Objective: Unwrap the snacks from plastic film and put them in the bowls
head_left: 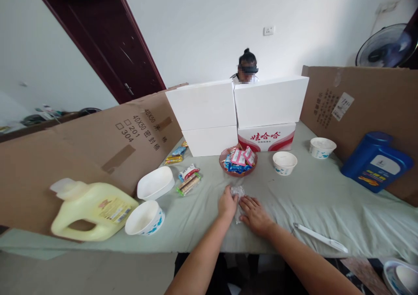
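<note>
A crinkled piece of clear plastic (237, 192), perhaps bubble wrap or a bag, lies on the cloth at the near middle of the table. My left hand (226, 204) holds its left side, fingers bent against the plastic. From the right, my right hand (255, 214) rests on the plastic's edge with fingers stretched out flat. Just beyond both hands stands a pinkish bowl (222, 168) full of small wrapped snacks (238, 158). To its left lie several more packaged snacks (190, 184).
At left are a yellow jug (101, 208), a white dish (156, 182) and a paper bowl (143, 219). At right stand two paper bowls (284, 163), a blue bottle (375, 160) and a white utility-knife-like tool (321, 237). White boxes (209, 108) and cardboard (146, 142) border the table; a person (247, 66) is behind.
</note>
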`<state>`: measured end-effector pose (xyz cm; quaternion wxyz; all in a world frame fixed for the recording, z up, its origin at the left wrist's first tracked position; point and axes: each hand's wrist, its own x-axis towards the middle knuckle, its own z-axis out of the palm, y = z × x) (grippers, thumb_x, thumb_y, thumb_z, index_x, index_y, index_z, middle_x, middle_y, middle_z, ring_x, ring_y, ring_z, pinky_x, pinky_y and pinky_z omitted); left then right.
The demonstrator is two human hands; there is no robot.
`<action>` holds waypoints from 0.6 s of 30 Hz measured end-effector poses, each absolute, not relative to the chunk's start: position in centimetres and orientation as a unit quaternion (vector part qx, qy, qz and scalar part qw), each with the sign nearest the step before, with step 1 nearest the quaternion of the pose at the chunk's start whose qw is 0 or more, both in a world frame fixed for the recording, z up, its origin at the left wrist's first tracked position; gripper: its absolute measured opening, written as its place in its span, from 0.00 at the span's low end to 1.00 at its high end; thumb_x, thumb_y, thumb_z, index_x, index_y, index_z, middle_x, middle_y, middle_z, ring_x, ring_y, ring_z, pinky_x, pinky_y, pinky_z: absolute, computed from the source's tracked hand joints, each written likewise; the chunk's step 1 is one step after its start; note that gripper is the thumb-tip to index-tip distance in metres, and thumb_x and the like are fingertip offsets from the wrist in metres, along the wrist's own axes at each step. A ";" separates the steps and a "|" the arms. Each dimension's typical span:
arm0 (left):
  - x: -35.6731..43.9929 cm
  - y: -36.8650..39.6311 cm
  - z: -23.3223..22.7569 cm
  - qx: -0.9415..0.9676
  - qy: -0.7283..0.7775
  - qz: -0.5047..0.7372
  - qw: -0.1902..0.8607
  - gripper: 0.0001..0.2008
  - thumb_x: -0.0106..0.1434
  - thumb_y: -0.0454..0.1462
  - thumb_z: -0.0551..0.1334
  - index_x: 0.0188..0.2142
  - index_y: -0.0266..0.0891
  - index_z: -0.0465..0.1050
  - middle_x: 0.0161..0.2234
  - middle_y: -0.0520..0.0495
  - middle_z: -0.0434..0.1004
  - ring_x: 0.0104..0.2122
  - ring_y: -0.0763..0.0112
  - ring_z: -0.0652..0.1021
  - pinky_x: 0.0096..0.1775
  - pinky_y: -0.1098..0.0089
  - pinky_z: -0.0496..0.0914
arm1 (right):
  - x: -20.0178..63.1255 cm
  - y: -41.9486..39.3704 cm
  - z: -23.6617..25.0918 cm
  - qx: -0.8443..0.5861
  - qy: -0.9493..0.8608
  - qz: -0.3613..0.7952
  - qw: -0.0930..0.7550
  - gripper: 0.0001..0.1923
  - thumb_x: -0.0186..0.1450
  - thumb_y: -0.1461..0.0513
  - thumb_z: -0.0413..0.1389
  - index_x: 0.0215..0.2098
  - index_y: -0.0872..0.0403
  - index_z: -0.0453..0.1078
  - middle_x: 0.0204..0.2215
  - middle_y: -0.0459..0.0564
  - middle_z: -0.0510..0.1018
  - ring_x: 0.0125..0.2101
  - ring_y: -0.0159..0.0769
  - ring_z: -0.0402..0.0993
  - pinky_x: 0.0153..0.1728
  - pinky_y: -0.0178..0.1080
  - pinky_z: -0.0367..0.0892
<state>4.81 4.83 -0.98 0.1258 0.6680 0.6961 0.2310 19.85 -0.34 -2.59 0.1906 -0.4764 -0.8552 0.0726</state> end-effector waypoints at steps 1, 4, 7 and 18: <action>4.3 5.0 -0.7 0.668 0.700 0.230 0.103 0.22 0.62 0.35 0.60 0.55 0.32 0.62 0.47 0.34 0.74 0.42 0.57 0.78 0.41 0.64 0.69 | 20.0 -0.5 -2.9 -0.479 -0.854 0.078 0.187 0.27 0.66 0.57 0.51 0.62 0.56 0.59 0.61 0.57 0.64 0.61 0.47 0.57 0.60 0.51 0.53; 2.6 5.0 0.2 0.685 0.692 0.227 0.036 0.17 0.62 0.32 0.58 0.51 0.33 0.66 0.48 0.35 0.71 0.44 0.58 0.76 0.44 0.63 0.69 | 20.4 -0.7 -3.1 -0.473 -0.858 0.093 0.180 0.31 0.65 0.50 0.52 0.63 0.56 0.58 0.63 0.58 0.61 0.63 0.48 0.53 0.62 0.52 0.50; 1.6 3.6 0.7 0.792 0.565 0.225 0.060 0.07 0.63 0.32 0.57 0.40 0.39 0.72 0.41 0.43 0.74 0.46 0.63 0.74 0.50 0.64 0.67 | 20.8 -0.8 -2.6 -0.459 -0.865 0.116 0.164 0.38 0.62 0.46 0.54 0.64 0.58 0.57 0.63 0.60 0.59 0.64 0.50 0.50 0.62 0.54 0.48; 0.9 -0.3 0.2 0.887 0.332 0.237 0.217 0.06 0.64 0.36 0.57 0.35 0.41 0.72 0.42 0.44 0.76 0.53 0.62 0.71 0.55 0.61 0.63 | 23.3 -0.7 -1.4 -0.427 -0.878 0.162 0.148 0.39 0.55 0.45 0.60 0.59 0.53 0.63 0.60 0.57 0.66 0.63 0.53 0.51 0.58 0.55 0.53</action>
